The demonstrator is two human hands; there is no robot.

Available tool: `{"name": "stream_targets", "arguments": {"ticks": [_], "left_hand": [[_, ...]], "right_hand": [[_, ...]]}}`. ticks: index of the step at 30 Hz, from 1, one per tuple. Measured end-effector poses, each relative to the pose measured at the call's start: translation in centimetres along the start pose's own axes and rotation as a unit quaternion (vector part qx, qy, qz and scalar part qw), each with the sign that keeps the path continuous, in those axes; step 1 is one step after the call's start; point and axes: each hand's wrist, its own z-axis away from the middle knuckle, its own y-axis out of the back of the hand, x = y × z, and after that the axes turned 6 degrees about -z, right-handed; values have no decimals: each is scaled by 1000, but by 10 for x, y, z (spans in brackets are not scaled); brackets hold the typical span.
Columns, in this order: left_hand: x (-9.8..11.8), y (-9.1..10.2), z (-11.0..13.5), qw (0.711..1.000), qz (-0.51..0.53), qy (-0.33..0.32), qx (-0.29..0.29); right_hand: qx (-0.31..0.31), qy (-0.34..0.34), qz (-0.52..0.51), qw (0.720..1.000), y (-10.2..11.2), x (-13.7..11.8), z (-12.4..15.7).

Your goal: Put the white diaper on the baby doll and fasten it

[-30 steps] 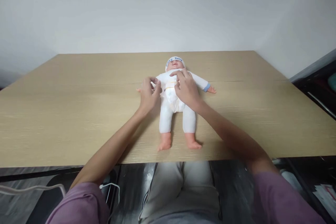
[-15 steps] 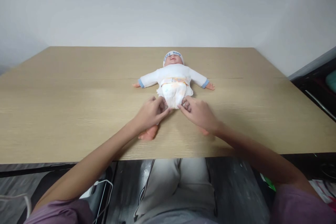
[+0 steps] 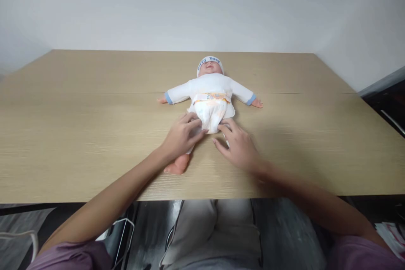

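Note:
A baby doll in a white shirt (image 3: 210, 84) with blue cuffs lies on its back, arms spread, its head away from me. Around its hips is a white diaper (image 3: 211, 112) with an orange patterned waistband. My left hand (image 3: 182, 134) is closed on the diaper's edge at the left leg opening, its thumb near the crotch. On the other side, my right hand (image 3: 238, 143) has thumb and fingers apart, fingertips touching the diaper's right leg edge. One doll foot (image 3: 177, 164) shows below my left wrist; the other is hidden behind my right hand.
The doll lies on a wide wooden table (image 3: 95, 135) whose near edge runs just in front of my lap. A pale wall (image 3: 190, 8) stands behind it. Dark furniture (image 3: 386, 97) is at the right, and a white cable (image 3: 126, 221) hangs below the table at left.
My right thumb has come away from the diaper and the fingers have spread. My left hand stays at the leg edge. The view has shifted slightly.

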Motion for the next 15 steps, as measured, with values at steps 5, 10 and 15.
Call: {"name": "stream_targets", "arguments": {"ticks": [5, 10, 15], "left_hand": [[-2, -2, 2, 999, 24, 0, 23], [1, 2, -2, 999, 43, 6, -26], [-4, -3, -2, 986, 131, 100, 12]], "right_hand": [[1, -6, -43, 999, 1, -2, 1], [-5, -11, -80, 997, 3, -2, -4], [12, -87, -127, 988, 3, 0, -9]]}}
